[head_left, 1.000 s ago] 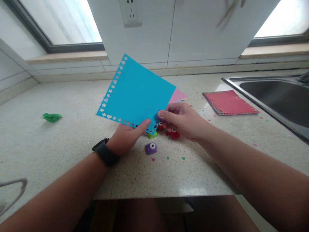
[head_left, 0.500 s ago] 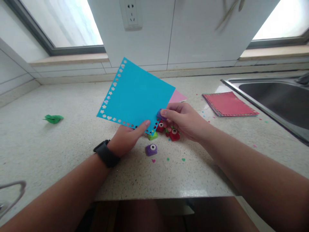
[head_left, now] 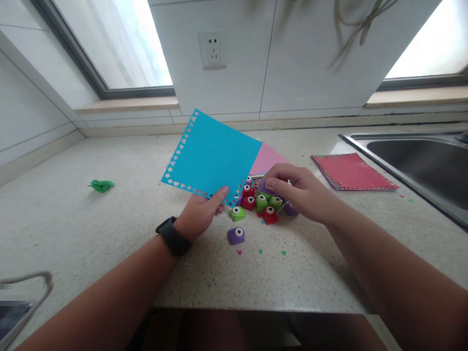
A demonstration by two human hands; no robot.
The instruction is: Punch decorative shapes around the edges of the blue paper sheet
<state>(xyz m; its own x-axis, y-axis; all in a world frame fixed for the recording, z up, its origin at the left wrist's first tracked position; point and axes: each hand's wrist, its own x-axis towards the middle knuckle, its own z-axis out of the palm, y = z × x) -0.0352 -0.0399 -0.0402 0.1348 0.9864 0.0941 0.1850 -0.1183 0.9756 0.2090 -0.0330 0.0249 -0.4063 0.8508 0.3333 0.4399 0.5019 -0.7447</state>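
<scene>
My left hand point(head_left: 204, 209) pinches the lower edge of a blue sheet of paper point(head_left: 215, 156), thumb on top. Small cut-out shapes line the sheet's left and lower edges and begin up the right one. Between the thumb and fingers of my right hand point(head_left: 296, 190) is a purple paper punch point(head_left: 263, 186), mostly covered, just right of the sheet and apart from it. Below that hand lie several small punches, among them a red punch point(head_left: 270, 215) and a green punch point(head_left: 262, 202). Another purple punch point(head_left: 236, 235) sits nearer me, beside a light green punch point(head_left: 237, 213).
Pink paper point(head_left: 270, 158) lies behind the punches. A stack of red-topped punched sheets point(head_left: 353, 171) rests to the right, near the metal sink point(head_left: 413, 161). A crumpled green item point(head_left: 102, 185) lies at left. Tiny paper cut-outs point(head_left: 283, 253) dot the counter point(head_left: 146, 161).
My right hand has drawn the purple punch away from the sheet's right edge, uncovering more punches and pink paper. My left hand still holds the sheet. The camera view has shifted slightly.
</scene>
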